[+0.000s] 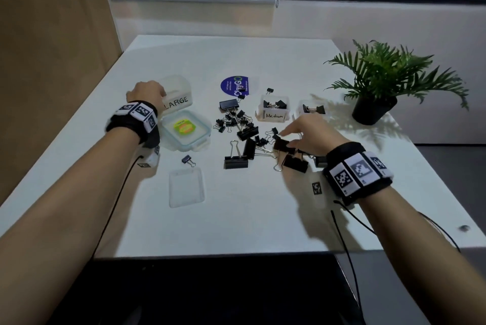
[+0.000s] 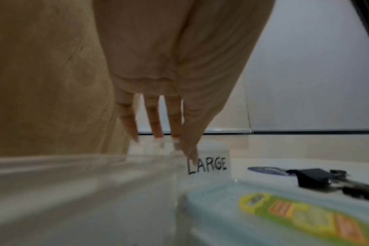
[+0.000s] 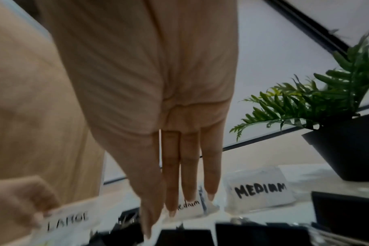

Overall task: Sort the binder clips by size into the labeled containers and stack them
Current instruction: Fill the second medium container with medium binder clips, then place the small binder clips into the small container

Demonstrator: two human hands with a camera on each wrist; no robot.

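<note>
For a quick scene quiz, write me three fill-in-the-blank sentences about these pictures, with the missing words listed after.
1. The left hand touches the container labeled ____.
2. The right hand reaches into the pile of loose black ____ on the table.
3. The potted plant stands at the table's far ____ corner.

Missing words: LARGE; binder clips; right

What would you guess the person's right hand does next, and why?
Probably it closes on one big clip from the loose pile and carries it to the LARGE container. The right hand hangs open over the pile, fingers straight, holding nothing, while the left hand touches that container, which looks empty. The Medium tub already holds clips.
</note>
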